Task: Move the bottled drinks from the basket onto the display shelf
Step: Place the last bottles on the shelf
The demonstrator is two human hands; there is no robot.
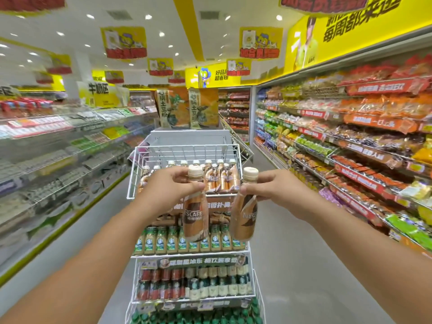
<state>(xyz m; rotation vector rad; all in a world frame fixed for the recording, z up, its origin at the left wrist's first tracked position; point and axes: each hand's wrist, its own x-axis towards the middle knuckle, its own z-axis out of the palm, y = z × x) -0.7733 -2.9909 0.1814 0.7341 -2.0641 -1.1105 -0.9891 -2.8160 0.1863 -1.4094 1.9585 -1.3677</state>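
The person stood at the end of a shop aisle, both bare arms stretched forward toward a white wire display shelf point(187, 253). Each hand held one brown Nescafé coffee bottle by the neck, just under its cream cap.

The left hand point(168, 183) had its grip closed on the left bottle point(195, 206), thumb and fingers pinched round the neck, so that the bottle hung upright below the fingers with its label facing the camera. The right hand point(268, 185) had its grip closed in the same way on the right bottle point(244, 209), which hung below the fingers and leaned slightly, its base swung toward the other bottle. The two bottles were near each other but apart, side by side in the air.

Both bottles hung in front of the wire basket point(140, 174) at the top of the rack, their caps level with the row of like bottles point(222, 176) standing inside it. Their bodies hung over the tier below, where green-labelled bottles point(163, 239) stood in a row. Lower tiers carried dark and pale bottles. Stocked snack shelves point(350, 141) ran along the right of the aisle.
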